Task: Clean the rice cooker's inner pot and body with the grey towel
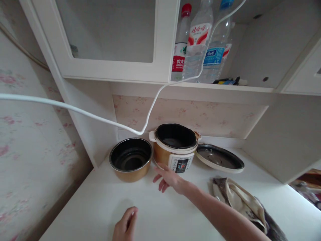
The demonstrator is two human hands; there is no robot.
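A gold rice cooker (pixel 173 147) stands open on the white counter (pixel 163 214), its dark well bare. Left of it sits the gold inner pot (pixel 130 163) with a black lining. The cooker's lid (pixel 219 158) lies upturned on the right. My right hand (pixel 170 178) reaches out with fingers spread, just in front of the cooker's control panel and holding nothing. My left hand (pixel 125 226) hovers low near the counter's front edge, fingers loosely curled and apart, nothing in it.
A white cable (pixel 150 110) hangs across from the left wall up into the open shelf. Three plastic water bottles (pixel 198 43) stand on that shelf beside a glass cabinet door (pixel 107 36). A crumpled cloth (pixel 243 201) lies on the counter at right.
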